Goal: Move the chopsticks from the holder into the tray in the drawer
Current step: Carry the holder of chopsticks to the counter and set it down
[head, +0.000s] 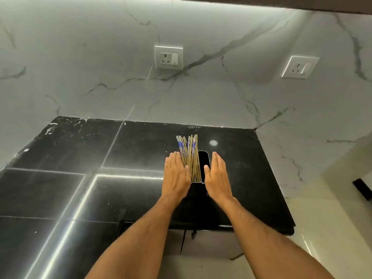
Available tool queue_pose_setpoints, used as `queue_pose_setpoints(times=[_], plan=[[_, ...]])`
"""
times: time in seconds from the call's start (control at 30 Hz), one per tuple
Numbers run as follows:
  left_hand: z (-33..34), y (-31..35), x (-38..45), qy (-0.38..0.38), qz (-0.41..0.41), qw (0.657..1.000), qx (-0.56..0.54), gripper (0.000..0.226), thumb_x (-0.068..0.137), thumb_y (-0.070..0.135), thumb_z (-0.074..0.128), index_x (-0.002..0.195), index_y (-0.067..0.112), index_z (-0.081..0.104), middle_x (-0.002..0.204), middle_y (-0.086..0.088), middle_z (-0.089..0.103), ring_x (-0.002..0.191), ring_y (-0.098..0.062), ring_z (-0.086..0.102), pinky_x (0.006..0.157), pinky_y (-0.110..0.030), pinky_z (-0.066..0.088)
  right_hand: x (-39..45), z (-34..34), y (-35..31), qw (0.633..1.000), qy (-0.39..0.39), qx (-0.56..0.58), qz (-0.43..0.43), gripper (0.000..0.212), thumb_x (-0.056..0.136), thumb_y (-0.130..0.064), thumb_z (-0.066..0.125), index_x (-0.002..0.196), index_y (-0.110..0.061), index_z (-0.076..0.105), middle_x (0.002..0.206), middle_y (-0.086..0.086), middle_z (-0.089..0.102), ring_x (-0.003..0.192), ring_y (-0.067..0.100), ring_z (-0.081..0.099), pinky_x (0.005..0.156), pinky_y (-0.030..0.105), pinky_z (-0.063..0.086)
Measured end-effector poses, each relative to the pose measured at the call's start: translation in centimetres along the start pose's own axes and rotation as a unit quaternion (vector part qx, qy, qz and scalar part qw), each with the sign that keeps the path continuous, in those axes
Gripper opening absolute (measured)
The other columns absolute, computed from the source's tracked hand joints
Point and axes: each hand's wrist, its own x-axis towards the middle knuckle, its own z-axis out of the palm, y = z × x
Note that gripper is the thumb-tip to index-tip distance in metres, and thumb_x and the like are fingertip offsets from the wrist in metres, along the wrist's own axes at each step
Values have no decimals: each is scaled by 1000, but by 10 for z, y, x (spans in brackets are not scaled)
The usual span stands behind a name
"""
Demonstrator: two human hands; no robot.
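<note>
A bundle of several chopsticks [190, 156], tan with blue-and-white patterned tops, stands upright in a black holder [203, 164] on the black countertop. My left hand [175, 178] lies flat against the holder's left side, fingers straight, thumb touching the sticks. My right hand [217, 178] is held flat beside the holder's right side, fingers together and extended. Neither hand grips anything. The holder's lower body is hard to tell apart from the dark counter. No drawer or tray is visible.
The glossy black stone countertop [100, 178] ends at a front edge [261, 228] near my forearms. Marble walls rise behind and to the right, with two wall sockets [168, 57] [300, 67]. Pale floor lies at the right.
</note>
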Motion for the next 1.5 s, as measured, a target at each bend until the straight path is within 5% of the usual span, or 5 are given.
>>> queue_pose_setpoints(times=[0.1,0.43,1.07,1.23,1.5], plan=[[9,0,-2,24,-88,987,-130,22,100,27,36,122,24,41,118,7,46,107,-8,43,98,-33,43,-1,9,5,993,-22,79,82,52,106,-35,35,156,-21,26,159,3,33,146,14,31,119,30,23],[24,14,0,23,-300,886,-352,34,105,25,34,123,12,60,116,-6,63,108,-18,59,96,-45,53,-6,23,-11,932,8,317,175,39,107,-17,34,138,-15,58,129,4,65,120,15,61,105,45,50],[-94,-43,-81,164,-311,868,-352,34,106,21,31,113,12,63,106,-5,66,99,-14,62,85,-31,54,-85,57,-127,921,-67,379,57,37,108,-13,32,133,-16,60,120,0,68,114,9,64,97,32,55],[-144,-64,-135,229,-339,855,-320,35,105,20,31,103,15,65,94,1,68,87,-10,64,68,-16,45,-128,75,-171,909,-143,390,34,39,108,-15,33,140,-9,55,133,8,63,125,19,59,107,46,49],[-219,-75,-248,351,-370,816,-272,36,104,16,32,106,11,67,97,-8,68,90,-21,63,80,-35,52,-228,85,-233,868,-257,421,-59,36,107,-13,34,128,-14,63,120,4,69,112,15,65,100,37,52]])
